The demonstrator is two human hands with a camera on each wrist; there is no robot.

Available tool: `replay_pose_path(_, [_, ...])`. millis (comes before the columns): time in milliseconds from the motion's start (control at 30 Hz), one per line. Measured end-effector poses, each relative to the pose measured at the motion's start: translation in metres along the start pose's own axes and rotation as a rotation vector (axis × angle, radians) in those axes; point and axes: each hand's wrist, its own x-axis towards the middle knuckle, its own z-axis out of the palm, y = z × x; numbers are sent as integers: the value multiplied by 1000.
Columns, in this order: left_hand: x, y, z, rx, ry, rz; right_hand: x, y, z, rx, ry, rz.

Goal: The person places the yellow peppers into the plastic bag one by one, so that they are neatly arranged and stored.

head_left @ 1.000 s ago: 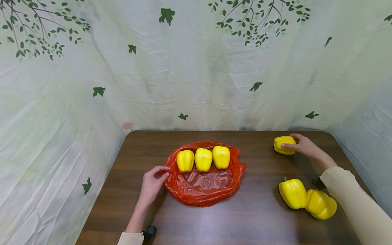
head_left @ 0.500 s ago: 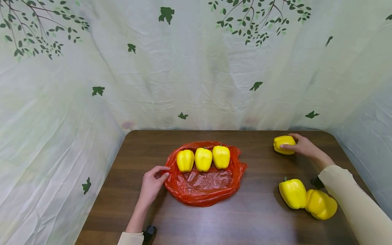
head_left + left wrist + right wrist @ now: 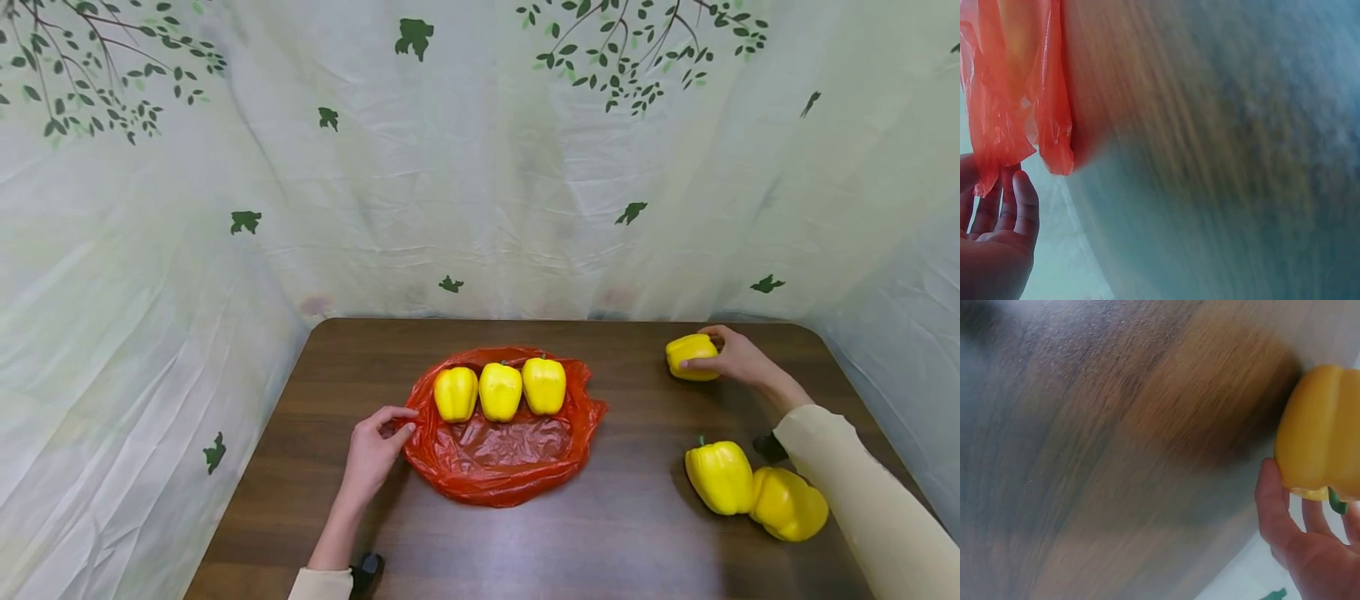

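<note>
Right hand point(image 3: 738, 358) curls round far yellow pepper point(image 3: 688, 356) lying on its side, back right of surface point(image 3: 637, 533). Red bag point(image 3: 502, 454) well left; left hand point(image 3: 372, 450) pinches its rim.

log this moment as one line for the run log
left hand: pinches bag edge | right hand: grips far pepper | in bag: three peppers | on table: two peppers near right
</note>
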Motion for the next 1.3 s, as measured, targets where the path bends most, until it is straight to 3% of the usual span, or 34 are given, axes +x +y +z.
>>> replay_pose_path(500, [-2, 0, -1, -11, -11, -5, -4, -5, -1, 17, 21, -37])
replay_pose_path(833, [-2, 2, -2, -3, -14, 3, -4, -25, -1, -30, 93, -114])
replay_pose_path(1300, [-2, 3, -1, -3, -15, -5, -8, -55, 9, 1, 71, -148])
